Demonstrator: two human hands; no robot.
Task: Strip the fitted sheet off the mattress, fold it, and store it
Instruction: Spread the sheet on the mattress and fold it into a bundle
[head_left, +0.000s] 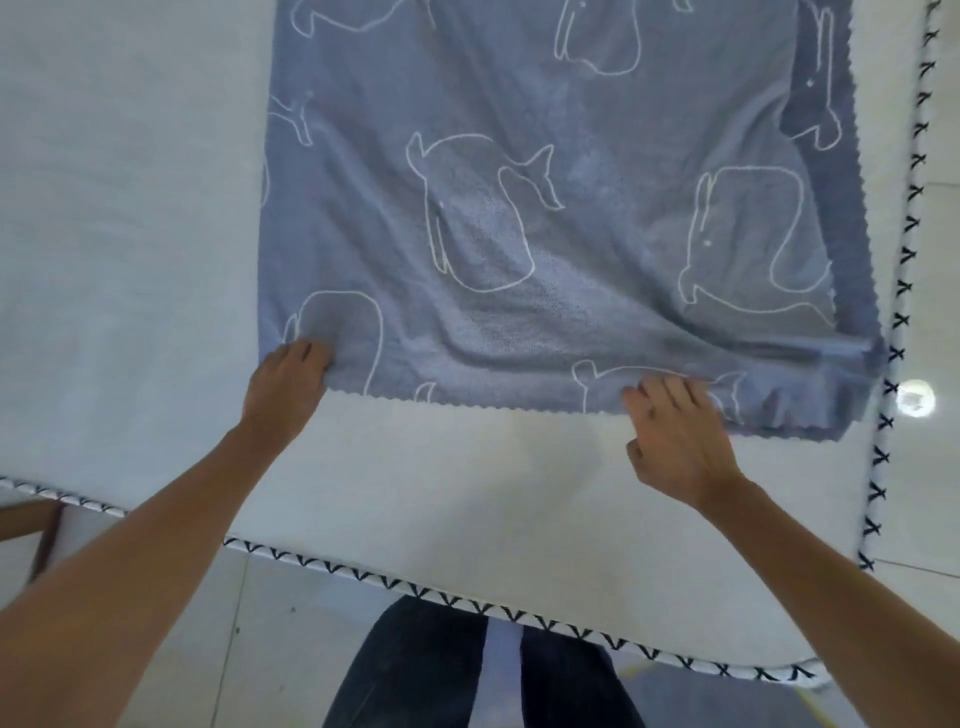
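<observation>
A bare white mattress (130, 260), edged with cross-stitched piping (415, 590), is seen from above over a pale tiled floor (208, 649). The blue whale-printed sheet (519, 234) is spread flat on it, close to the mattress's right edge and short of its near edge. The sheet's near left corner is gripped by the left hand (288, 387), fingers curled into the cloth. The right hand (675, 431) is set on the near hem; whether the hem is pinched or only pressed cannot be told. Should one side be lifted more firmly, the layers may be skewed, and the gathered near right corner bunched into the fold.
</observation>
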